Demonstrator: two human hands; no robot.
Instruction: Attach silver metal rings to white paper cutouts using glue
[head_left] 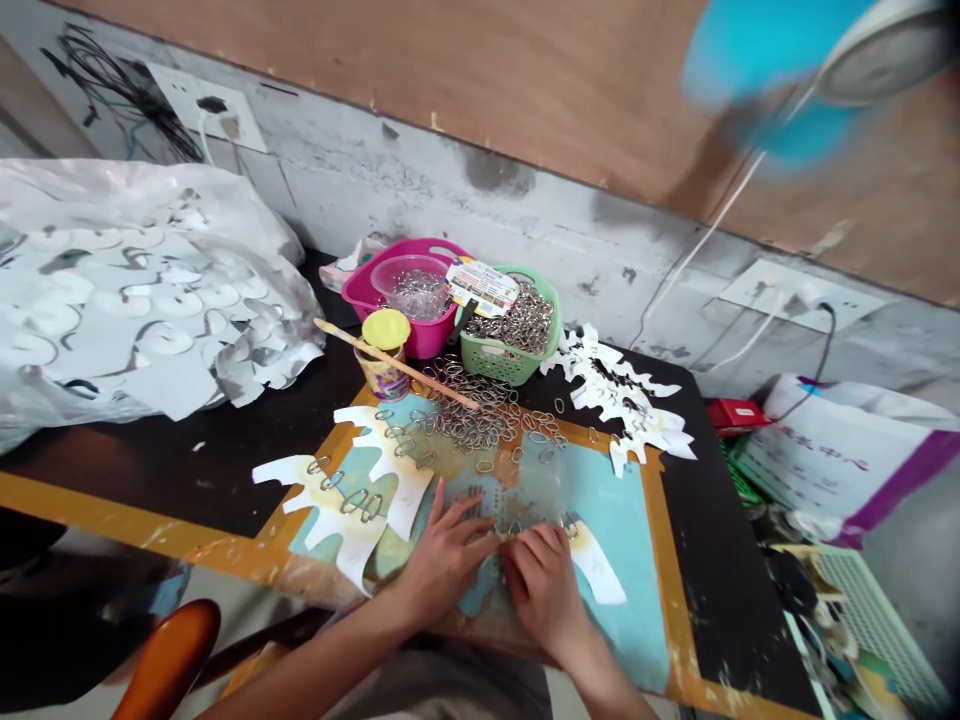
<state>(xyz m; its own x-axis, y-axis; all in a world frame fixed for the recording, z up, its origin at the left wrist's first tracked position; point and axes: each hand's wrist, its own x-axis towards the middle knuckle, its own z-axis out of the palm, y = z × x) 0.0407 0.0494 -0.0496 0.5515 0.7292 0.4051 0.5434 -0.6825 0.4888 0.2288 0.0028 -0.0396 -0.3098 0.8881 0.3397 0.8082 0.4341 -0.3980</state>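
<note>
My left hand (446, 560) and my right hand (541, 585) lie close together on a stained blue-and-orange mat (622, 510), fingertips meeting over a small metal ring and a white paper cutout (596, 565). The left fingers are partly spread; the right fingers are curled down and pressing. Just left of the hands lie white cutouts with metal rings stuck on them (352, 490). A loose pile of metal rings (472, 415) lies on the mat beyond the hands.
A green basket (510, 340) and a pink basket (420, 295) hold more rings. A yellow-lidded cup with a stick across it (384, 350) stands by them. A plastic bag of cutouts (135, 300) fills the left. More cutouts (622, 395) lie right; a blue fan (780, 70) is above.
</note>
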